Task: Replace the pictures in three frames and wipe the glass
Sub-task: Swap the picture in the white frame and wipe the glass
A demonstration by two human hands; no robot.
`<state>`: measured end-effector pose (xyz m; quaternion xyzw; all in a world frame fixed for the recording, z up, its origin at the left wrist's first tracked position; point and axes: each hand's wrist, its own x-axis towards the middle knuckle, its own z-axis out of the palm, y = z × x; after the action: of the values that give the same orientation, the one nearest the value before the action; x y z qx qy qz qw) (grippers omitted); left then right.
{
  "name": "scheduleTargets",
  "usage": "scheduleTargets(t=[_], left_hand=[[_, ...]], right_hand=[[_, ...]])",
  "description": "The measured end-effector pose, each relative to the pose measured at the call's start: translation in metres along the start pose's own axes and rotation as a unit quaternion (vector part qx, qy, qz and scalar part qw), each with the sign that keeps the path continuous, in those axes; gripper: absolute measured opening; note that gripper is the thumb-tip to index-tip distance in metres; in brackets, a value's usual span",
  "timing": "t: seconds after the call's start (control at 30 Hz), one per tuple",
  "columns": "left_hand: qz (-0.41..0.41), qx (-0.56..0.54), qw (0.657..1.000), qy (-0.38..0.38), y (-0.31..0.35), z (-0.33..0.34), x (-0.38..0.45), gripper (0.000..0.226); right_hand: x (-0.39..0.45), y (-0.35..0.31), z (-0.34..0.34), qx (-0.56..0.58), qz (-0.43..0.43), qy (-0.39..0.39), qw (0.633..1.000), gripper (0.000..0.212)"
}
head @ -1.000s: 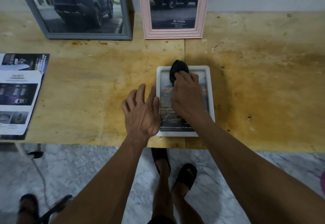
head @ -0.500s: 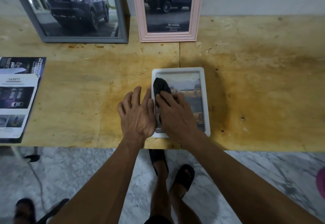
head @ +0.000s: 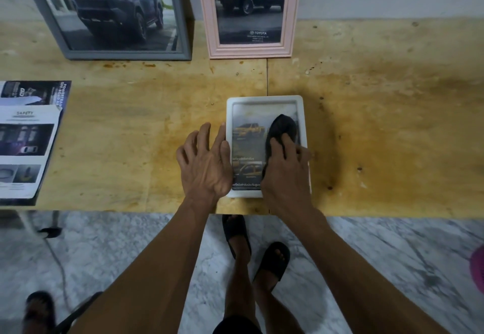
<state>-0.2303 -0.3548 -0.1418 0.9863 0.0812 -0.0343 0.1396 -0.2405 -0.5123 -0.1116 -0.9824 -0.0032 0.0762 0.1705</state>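
Observation:
A small white frame (head: 264,100) lies flat near the front edge of the wooden table (head: 379,113), showing a picture of yellow trucks under its glass. My right hand (head: 286,174) presses a dark cloth (head: 281,129) onto the right half of the glass. Beside the frame's left rim rests my left hand (head: 204,163), fingers spread, palm down on the table and touching the rim. A grey frame (head: 125,54) and a pink frame (head: 251,50), both with dark truck pictures, lean against the back wall.
Loose car brochure pages (head: 26,140) lie at the table's left end. Below the table edge are a marble floor (head: 366,250), my feet in black sandals (head: 269,263), a cable and another person's foot (head: 39,307) at bottom left.
My right hand has slid the cloth from the top of the glass down its left side, then across to the right half. My left hand has stayed at the frame's left rim.

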Motion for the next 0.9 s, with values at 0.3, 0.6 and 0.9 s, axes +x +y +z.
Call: scheduleTargets(t=[0.3, 0.6, 0.9], left_hand=[[-0.001, -0.002, 1.0, -0.009, -0.003, 0.002, 0.001, 0.049], [-0.005, -0.013, 1.0, -0.014, -0.001, 0.0, 0.002, 0.051], [-0.056, -0.042, 0.997, -0.041, 0.019, -0.003, -0.002, 0.052]], right_hand=[[-0.024, -0.047, -0.013, 0.164, -0.115, -0.062, 0.978, 0.041], [-0.024, -0.01, -0.02, 0.032, -0.197, -0.126, 0.972, 0.026], [-0.026, 0.042, -0.046, -0.105, -0.167, -0.054, 0.979, 0.014]])
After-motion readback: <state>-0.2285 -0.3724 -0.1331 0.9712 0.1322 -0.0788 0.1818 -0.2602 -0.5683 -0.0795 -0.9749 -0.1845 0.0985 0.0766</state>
